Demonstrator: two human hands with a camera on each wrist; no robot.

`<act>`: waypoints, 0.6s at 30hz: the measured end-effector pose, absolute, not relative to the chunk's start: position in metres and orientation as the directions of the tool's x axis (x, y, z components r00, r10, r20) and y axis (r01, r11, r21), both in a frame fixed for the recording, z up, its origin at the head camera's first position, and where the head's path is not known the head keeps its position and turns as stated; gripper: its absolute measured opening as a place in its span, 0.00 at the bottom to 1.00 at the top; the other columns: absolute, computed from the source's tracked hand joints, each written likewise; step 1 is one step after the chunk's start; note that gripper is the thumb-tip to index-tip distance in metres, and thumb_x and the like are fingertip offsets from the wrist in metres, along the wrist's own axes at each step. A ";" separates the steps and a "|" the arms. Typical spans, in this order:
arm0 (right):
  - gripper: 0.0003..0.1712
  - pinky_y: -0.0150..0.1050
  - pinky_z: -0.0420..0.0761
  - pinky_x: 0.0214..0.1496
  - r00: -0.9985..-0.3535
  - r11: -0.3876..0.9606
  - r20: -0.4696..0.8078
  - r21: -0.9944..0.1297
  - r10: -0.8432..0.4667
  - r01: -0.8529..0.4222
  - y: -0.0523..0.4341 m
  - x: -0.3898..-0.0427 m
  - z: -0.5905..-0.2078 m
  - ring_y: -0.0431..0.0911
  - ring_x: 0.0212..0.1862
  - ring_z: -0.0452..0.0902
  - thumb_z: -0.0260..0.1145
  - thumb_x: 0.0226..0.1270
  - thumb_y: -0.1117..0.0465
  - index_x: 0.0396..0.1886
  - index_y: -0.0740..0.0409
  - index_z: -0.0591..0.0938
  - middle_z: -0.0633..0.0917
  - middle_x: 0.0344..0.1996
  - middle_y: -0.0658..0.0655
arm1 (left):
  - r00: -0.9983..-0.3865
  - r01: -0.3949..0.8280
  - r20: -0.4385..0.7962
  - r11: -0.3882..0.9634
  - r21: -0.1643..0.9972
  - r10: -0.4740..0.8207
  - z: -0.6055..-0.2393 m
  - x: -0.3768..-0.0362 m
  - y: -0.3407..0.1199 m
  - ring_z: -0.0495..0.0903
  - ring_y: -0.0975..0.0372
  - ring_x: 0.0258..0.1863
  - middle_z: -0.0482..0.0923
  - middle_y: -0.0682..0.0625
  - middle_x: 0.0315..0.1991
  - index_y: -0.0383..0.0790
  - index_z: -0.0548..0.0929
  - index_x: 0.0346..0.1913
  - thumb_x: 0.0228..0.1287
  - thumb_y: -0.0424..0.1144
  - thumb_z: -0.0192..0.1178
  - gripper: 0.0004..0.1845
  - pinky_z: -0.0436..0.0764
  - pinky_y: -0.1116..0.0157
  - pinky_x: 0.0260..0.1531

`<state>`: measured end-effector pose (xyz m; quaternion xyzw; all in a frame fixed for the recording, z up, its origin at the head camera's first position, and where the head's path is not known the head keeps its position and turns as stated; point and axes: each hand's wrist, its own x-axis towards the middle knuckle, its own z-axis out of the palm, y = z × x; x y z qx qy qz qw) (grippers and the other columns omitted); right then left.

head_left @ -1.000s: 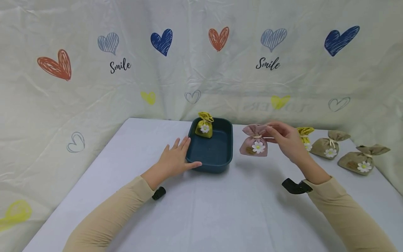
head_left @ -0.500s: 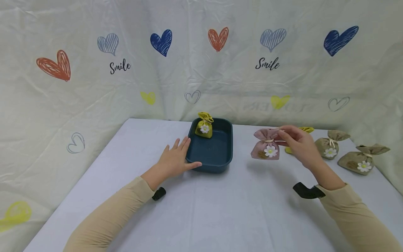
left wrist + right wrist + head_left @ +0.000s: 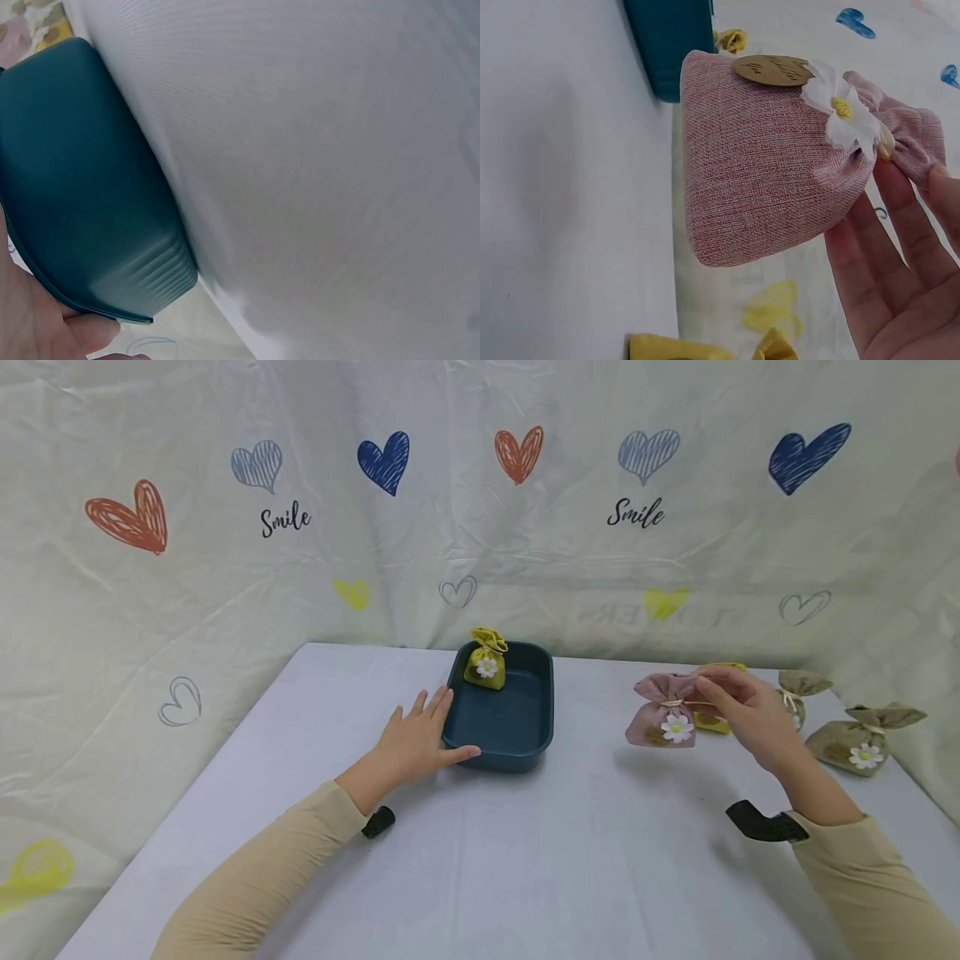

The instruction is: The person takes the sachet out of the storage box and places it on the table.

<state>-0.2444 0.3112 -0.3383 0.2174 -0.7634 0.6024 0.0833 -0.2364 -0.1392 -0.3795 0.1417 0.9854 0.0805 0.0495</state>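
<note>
A pink cloth pouch (image 3: pixel 648 727) with a white flower and a brown tag hangs above the table, its gathered neck pinched by my right hand (image 3: pixel 757 714). The right wrist view shows the pouch (image 3: pixel 769 172) close up, thumb and fingers (image 3: pixel 900 225) at its tied top. My left hand (image 3: pixel 412 739) lies with straight, spread fingers along the near left rim of a dark teal bin (image 3: pixel 498 762). In the left wrist view the bin's outer wall (image 3: pixel 90 180) fills the left side. Inside the bin, at the back left, stands a yellow pouch (image 3: pixel 485 668).
Behind my right hand another yellow pouch (image 3: pixel 712 724) is partly hidden. Two tan pouches sit at the right: one tan pouch (image 3: pixel 806 683) partly covered by the hand, the other tan pouch (image 3: pixel 851 747) nearer the table edge. A heart-printed curtain (image 3: pixel 480 527) hangs behind the white table (image 3: pixel 525 860).
My right hand has carried the pink pouch to the right and slightly toward me, away from the bin, and it now covers part of the nearer tan pouch. My left hand has stayed put.
</note>
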 end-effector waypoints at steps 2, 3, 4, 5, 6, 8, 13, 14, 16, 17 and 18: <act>0.13 0.25 0.82 0.45 -0.885 0.169 0.402 -0.880 -0.235 -0.444 0.316 -0.244 -0.339 0.33 0.44 0.86 0.56 0.79 0.72 0.49 0.56 0.85 0.86 0.42 0.44 | -0.955 0.271 -0.075 0.947 0.172 0.286 -0.380 -0.236 -0.139 0.41 0.47 0.81 0.40 0.47 0.84 0.41 0.44 0.84 0.63 0.79 0.50 0.60 0.48 0.38 0.74; 0.14 0.25 0.81 0.45 -0.883 0.164 0.406 -0.879 -0.237 -0.448 0.318 -0.243 -0.340 0.33 0.44 0.86 0.56 0.79 0.73 0.49 0.56 0.85 0.87 0.42 0.44 | -0.956 0.268 -0.076 0.948 0.171 0.284 -0.380 -0.236 -0.140 0.41 0.47 0.81 0.40 0.47 0.84 0.41 0.44 0.84 0.63 0.79 0.50 0.60 0.48 0.38 0.74; 0.14 0.25 0.81 0.46 -0.881 0.159 0.410 -0.878 -0.238 -0.452 0.320 -0.243 -0.340 0.33 0.44 0.86 0.56 0.79 0.73 0.49 0.57 0.85 0.86 0.42 0.44 | -0.956 0.269 -0.074 0.948 0.171 0.285 -0.380 -0.237 -0.140 0.41 0.47 0.81 0.40 0.47 0.84 0.41 0.44 0.84 0.63 0.79 0.50 0.60 0.48 0.38 0.74; 0.13 0.25 0.81 0.46 -0.879 0.152 0.413 -0.878 -0.239 -0.454 0.323 -0.242 -0.341 0.34 0.44 0.86 0.56 0.79 0.73 0.49 0.59 0.85 0.86 0.42 0.45 | -0.956 0.269 -0.075 0.948 0.169 0.284 -0.380 -0.237 -0.140 0.41 0.47 0.81 0.40 0.47 0.84 0.41 0.44 0.84 0.63 0.79 0.50 0.60 0.48 0.38 0.74; 0.13 0.25 0.81 0.46 -0.880 0.147 0.410 -0.880 -0.241 -0.451 0.325 -0.241 -0.341 0.34 0.45 0.86 0.56 0.79 0.73 0.49 0.60 0.85 0.86 0.42 0.45 | -0.956 0.267 -0.078 0.949 0.167 0.282 -0.380 -0.237 -0.140 0.41 0.48 0.81 0.40 0.48 0.84 0.42 0.43 0.84 0.63 0.79 0.50 0.60 0.48 0.38 0.74; 0.12 0.25 0.81 0.47 -0.882 0.150 0.405 -0.882 -0.240 -0.446 0.329 -0.239 -0.342 0.34 0.45 0.86 0.56 0.79 0.73 0.48 0.61 0.84 0.86 0.42 0.46 | -0.956 0.266 -0.081 0.950 0.166 0.282 -0.379 -0.237 -0.139 0.41 0.48 0.81 0.39 0.48 0.84 0.42 0.43 0.84 0.63 0.79 0.49 0.60 0.48 0.38 0.74; 0.12 0.25 0.81 0.47 -0.886 0.117 0.395 -0.895 -0.244 -0.431 0.339 -0.234 -0.346 0.34 0.45 0.86 0.55 0.79 0.73 0.48 0.62 0.84 0.86 0.42 0.47 | -0.956 0.266 -0.083 0.950 0.163 0.282 -0.378 -0.236 -0.138 0.41 0.47 0.81 0.40 0.48 0.84 0.41 0.44 0.84 0.63 0.79 0.50 0.60 0.48 0.38 0.74; 0.12 0.25 0.81 0.47 -0.884 0.101 0.398 -0.897 -0.245 -0.431 0.341 -0.234 -0.347 0.34 0.45 0.86 0.55 0.79 0.73 0.48 0.62 0.84 0.85 0.42 0.47 | -0.956 0.267 -0.081 0.950 0.162 0.282 -0.378 -0.236 -0.138 0.41 0.47 0.81 0.40 0.47 0.84 0.41 0.44 0.84 0.63 0.79 0.50 0.60 0.48 0.38 0.74; 0.13 0.26 0.81 0.48 -0.883 0.054 0.400 -0.904 -0.247 -0.424 0.345 -0.233 -0.348 0.35 0.46 0.86 0.55 0.79 0.74 0.48 0.62 0.85 0.86 0.43 0.48 | -0.956 0.265 -0.083 0.951 0.160 0.280 -0.378 -0.235 -0.139 0.41 0.48 0.81 0.40 0.48 0.84 0.41 0.44 0.84 0.63 0.79 0.50 0.60 0.48 0.38 0.74; 0.14 0.26 0.81 0.48 -0.882 0.031 0.400 -0.907 -0.248 -0.420 0.347 -0.233 -0.349 0.35 0.46 0.86 0.54 0.78 0.75 0.49 0.62 0.85 0.86 0.43 0.48 | -0.956 0.264 -0.082 0.951 0.161 0.280 -0.379 -0.235 -0.139 0.41 0.48 0.81 0.40 0.48 0.84 0.42 0.44 0.84 0.63 0.79 0.50 0.60 0.48 0.38 0.74; 0.15 0.26 0.81 0.48 -0.883 0.018 0.399 -0.909 -0.246 -0.416 0.349 -0.233 -0.350 0.35 0.46 0.86 0.54 0.78 0.75 0.49 0.61 0.85 0.86 0.43 0.48 | -0.957 0.264 -0.081 0.951 0.162 0.280 -0.379 -0.236 -0.139 0.41 0.48 0.81 0.40 0.47 0.84 0.42 0.44 0.84 0.63 0.79 0.50 0.60 0.48 0.38 0.74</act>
